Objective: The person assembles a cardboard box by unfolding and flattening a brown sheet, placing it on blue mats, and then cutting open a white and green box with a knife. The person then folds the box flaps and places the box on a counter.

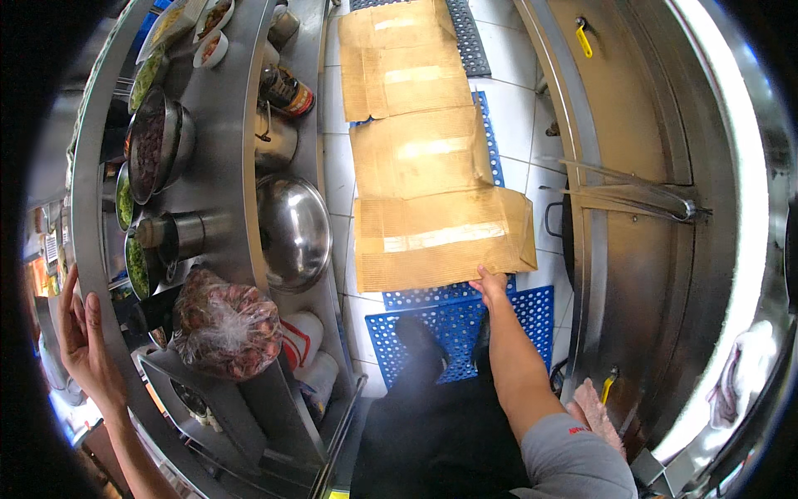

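Note:
A long flattened piece of cardboard [432, 229], creased into several panels with strips of tape, stretches away from me over the floor. My right hand [492, 284] pinches its near edge between thumb and fingers. Blue perforated mats [524, 320] show beneath and in front of it, with my shoes on the nearest one. My left hand [90, 349] is raised beside the steel counter's outer rim at the far left, fingers stretched out, holding nothing. Whether it touches the rim I cannot tell.
A steel shelf unit [229, 100] on the left bears bowls, a tied plastic bag of reddish pieces [226, 324], a dark-lidded jar [287, 91] and a large metal bowl [293, 233]. Steel equipment [632, 308] lines the right, with tongs [640, 198] hanging there. White floor tiles [339, 195] lie between.

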Demonstrator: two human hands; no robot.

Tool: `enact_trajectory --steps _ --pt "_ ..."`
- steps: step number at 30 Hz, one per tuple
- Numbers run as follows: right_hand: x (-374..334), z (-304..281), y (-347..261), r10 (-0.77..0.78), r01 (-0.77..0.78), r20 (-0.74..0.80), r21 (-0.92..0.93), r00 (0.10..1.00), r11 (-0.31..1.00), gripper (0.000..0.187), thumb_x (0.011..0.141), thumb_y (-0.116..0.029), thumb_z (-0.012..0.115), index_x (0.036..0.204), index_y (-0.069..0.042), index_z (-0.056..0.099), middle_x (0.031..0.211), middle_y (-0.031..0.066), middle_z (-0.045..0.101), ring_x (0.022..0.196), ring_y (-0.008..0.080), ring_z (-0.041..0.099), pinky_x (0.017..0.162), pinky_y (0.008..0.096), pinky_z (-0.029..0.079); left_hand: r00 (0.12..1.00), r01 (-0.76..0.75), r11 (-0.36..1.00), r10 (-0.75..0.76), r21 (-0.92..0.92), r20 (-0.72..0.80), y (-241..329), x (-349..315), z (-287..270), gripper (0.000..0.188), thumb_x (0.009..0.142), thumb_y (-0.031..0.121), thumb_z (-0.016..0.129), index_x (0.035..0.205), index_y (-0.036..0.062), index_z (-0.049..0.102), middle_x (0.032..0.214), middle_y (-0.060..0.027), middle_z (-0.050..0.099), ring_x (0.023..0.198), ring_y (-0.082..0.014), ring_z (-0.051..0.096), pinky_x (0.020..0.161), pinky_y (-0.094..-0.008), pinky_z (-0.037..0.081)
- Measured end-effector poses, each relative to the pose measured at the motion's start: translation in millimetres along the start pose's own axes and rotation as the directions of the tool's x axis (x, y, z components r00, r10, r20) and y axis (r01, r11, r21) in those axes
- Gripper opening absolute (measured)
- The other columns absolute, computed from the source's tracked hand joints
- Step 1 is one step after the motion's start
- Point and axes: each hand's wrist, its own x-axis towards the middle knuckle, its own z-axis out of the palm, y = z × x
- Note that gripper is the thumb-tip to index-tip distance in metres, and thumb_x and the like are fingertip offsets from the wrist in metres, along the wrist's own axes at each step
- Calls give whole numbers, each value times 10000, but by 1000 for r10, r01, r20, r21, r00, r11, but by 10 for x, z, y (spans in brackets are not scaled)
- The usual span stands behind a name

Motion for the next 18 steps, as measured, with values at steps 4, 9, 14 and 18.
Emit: enact_trajectory --steps 4,9,14,18 --pt "135 -3 91 21 -22 10 90 1000 996 342 972 -70 615 1301 -46 526 1093 148 687 884 304 704 754 453 612 1000 23 1000 -23 -7 5 -48 -31 -13 427 1023 219 583 1422 76 537 1414 -132 569 1302 -219 545 1123 -381 427" --pt "-60 230 50 -48 47 20 46 999 998 267 936 -18 609 1200 9 577 1038 155 686 843 281 704 706 428 622 997 -78 996 77 45 14 -87 29 -28 407 1036 176 557 1427 68 530 1445 -100 546 1332 -197 509 1132 -381 398" --pt "-1087 831 -90 -368 374 80 -298 926 878 234 932 -115 619 1011 105 611 899 193 691 716 253 711 595 361 576 999 26 994 -30 -108 -38 114 -18 -9 365 1018 94 576 1379 35 565 1345 -111 609 1204 -172 575 1058 -325 432" --pt "-1789 1156 -324 -599 571 286 -736 748 363 368 947 -231 549 1048 112 634 1033 326 668 1000 461 650 871 482 499 928 -282 936 322 -210 188 1136 -346 241 422 817 79 744 1222 16 643 1121 -137 675 972 -275 614 880 -397 491"
